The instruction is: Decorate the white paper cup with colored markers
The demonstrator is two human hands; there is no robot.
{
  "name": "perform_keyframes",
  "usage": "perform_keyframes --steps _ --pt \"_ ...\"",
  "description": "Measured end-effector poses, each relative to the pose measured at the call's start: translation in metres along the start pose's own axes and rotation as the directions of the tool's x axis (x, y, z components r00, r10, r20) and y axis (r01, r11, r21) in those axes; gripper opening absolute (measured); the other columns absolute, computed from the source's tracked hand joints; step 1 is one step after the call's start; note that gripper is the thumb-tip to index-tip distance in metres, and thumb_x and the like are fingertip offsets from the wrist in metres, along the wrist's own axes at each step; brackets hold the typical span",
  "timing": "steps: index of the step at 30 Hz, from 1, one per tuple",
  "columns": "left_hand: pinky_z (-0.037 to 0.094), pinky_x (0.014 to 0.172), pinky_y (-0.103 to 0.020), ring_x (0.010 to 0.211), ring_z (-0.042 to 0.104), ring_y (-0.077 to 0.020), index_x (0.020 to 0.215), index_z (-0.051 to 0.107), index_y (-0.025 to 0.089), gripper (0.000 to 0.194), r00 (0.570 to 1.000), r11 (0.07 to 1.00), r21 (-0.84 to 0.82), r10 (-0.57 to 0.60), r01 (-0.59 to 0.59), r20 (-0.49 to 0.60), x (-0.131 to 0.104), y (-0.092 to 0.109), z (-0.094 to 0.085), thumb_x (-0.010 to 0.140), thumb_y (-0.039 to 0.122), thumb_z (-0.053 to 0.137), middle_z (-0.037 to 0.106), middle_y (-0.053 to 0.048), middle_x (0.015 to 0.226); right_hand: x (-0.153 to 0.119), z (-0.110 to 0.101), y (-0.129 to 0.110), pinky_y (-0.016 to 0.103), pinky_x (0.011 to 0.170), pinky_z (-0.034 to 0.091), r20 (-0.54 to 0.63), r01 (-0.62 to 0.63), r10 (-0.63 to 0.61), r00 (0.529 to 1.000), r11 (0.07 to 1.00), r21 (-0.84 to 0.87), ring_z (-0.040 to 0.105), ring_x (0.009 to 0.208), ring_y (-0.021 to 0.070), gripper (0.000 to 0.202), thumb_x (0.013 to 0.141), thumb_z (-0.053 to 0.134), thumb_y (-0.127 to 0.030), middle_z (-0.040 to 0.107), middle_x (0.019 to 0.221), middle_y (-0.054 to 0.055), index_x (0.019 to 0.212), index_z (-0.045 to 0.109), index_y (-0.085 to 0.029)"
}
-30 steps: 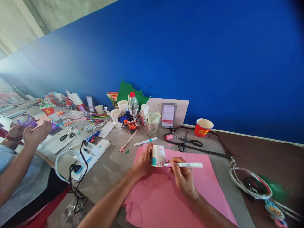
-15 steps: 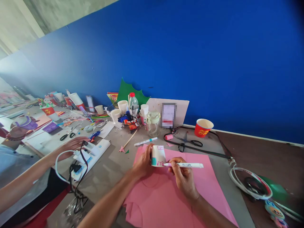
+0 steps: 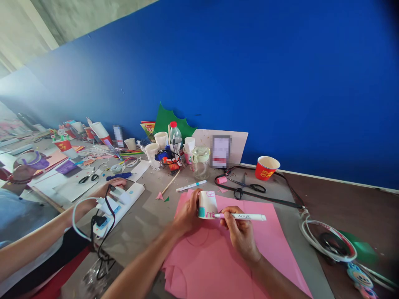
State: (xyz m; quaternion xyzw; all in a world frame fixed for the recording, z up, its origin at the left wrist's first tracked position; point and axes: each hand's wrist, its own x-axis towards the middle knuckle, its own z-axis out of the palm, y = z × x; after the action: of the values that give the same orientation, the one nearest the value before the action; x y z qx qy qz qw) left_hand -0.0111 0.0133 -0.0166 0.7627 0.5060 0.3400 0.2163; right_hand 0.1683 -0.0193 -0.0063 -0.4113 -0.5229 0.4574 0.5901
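My left hand (image 3: 189,214) is closed around a white paper cup (image 3: 208,203) that carries pink line drawings and a teal patch. In my right hand (image 3: 238,232) is a white acrylic marker (image 3: 249,216), its pink tip touching the cup's side near the lower right. Pink marks run along the cup's lower part and near its top. Beneath both hands lie sheets of pink paper (image 3: 218,265). A second marker with a teal band (image 3: 191,185) rests on the table behind the cup.
Black scissors (image 3: 243,187), a glass jar (image 3: 201,164) and a red paper cup (image 3: 267,168) stand or lie behind my hands. To the left is a power strip (image 3: 124,207) with cables. Beyond it, a co-worker's hand (image 3: 114,185) is near a blue tool (image 3: 120,176).
The marker tip stays at the cup, with slightly more pink line near its top and bottom. At left, the co-worker's hand and the blue tool have shifted.
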Motion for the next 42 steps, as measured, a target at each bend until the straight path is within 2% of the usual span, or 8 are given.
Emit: perform_keyframes --steps 7,16,22,27,34,42 --pt "0.046 0.062 -0.028 0.073 0.059 -0.0169 0.129 0.034 0.016 0.059 1.0 1.0 -0.011 0.025 -0.025 -0.014 -0.001 -0.006 0.002 0.075 0.01 0.058 0.063 -0.006 0.092 0.001 0.002 -0.002 0.025 0.046 0.041 -0.002 -0.001 0.001 1.0 1.0 -0.01 0.05 0.05 0.0138 0.039 0.088 0.055 -0.057 0.056 0.058 0.0 0.075 0.059 -0.02" --pt "0.044 0.06 -0.028 0.069 0.056 -0.0166 0.13 0.032 0.017 0.064 0.999 0.999 -0.01 -0.035 0.035 0.037 0.0 -0.003 0.0 0.073 0.014 0.061 0.063 -0.005 0.091 0.001 -0.002 0.004 0.026 0.047 0.04 -0.002 -0.017 0.017 1.0 1.0 -0.014 0.05 0.052 0.0142 0.037 0.089 0.055 -0.054 0.055 0.061 0.001 0.073 0.058 -0.021" --pt "0.044 0.063 -0.028 0.074 0.058 -0.0178 0.131 0.033 0.017 0.063 0.997 0.997 -0.037 -0.059 0.061 0.054 0.0 -0.002 0.0 0.073 0.012 0.058 0.064 -0.005 0.093 0.001 -0.001 0.005 0.026 0.045 0.04 -0.019 -0.035 0.035 0.999 0.999 0.006 0.049 0.051 0.0143 0.039 0.088 0.056 -0.056 0.054 0.059 0.0 0.07 0.057 -0.022" --pt "0.044 0.062 -0.028 0.072 0.058 -0.0166 0.13 0.032 0.019 0.066 0.999 0.998 -0.055 -0.015 0.018 0.039 0.0 -0.005 0.0 0.07 0.012 0.059 0.064 -0.004 0.094 0.003 -0.002 0.006 0.025 0.049 0.042 -0.053 -0.041 0.042 0.998 0.999 0.022 0.053 0.054 0.0142 0.04 0.087 0.057 -0.057 0.056 0.06 0.0 0.071 0.059 -0.02" --pt "0.047 0.066 -0.028 0.08 0.06 -0.0182 0.133 0.03 0.019 0.073 0.998 0.998 -0.057 0.01 -0.007 0.055 -0.002 -0.013 0.002 0.069 0.011 0.063 0.064 -0.006 0.1 0.003 -0.001 0.004 0.024 0.046 0.04 -0.056 -0.06 0.061 0.997 0.998 0.021 0.051 0.051 0.014 0.042 0.085 0.058 -0.06 0.055 0.058 0.001 0.07 0.058 -0.02" --pt "0.046 0.062 -0.028 0.071 0.058 -0.0165 0.131 0.028 0.018 0.068 0.999 0.998 -0.032 0.05 -0.049 0.014 0.0 -0.007 0.0 0.071 0.011 0.058 0.064 -0.005 0.094 0.003 0.001 -0.002 0.023 0.042 0.039 -0.051 -0.087 0.087 0.995 0.996 0.02 0.049 0.048 0.0132 0.044 0.082 0.059 -0.063 0.054 0.056 0.0 0.07 0.057 -0.02"
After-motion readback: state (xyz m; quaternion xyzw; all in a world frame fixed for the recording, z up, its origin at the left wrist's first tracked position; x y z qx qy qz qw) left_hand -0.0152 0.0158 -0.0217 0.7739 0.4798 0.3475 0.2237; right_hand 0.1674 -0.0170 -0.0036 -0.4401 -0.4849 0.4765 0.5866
